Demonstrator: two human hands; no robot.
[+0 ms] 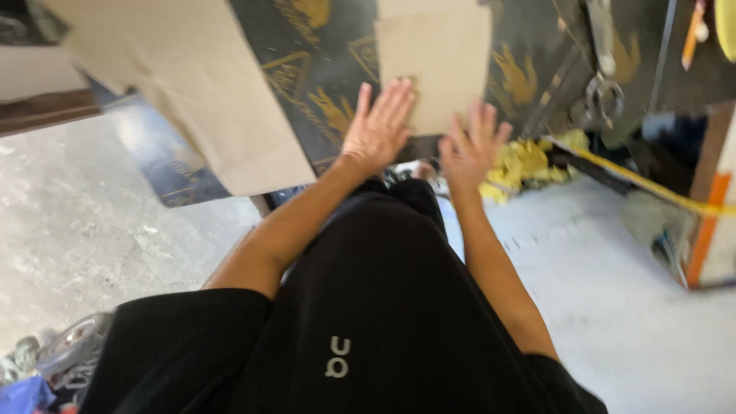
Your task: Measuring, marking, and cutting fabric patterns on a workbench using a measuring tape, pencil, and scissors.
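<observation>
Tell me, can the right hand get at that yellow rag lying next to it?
Probably yes. The right hand hangs open beside the yellow rag, with nothing visible between them. The left hand lies flat on the small cardboard piece, clear of that path.

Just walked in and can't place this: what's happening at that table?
A person in black leans over a dark patterned worktop. Both hands are open and flat: the left hand rests on the lower edge of a small cardboard piece, the right hand just below it. A larger cardboard sheet lies to the left.
</observation>
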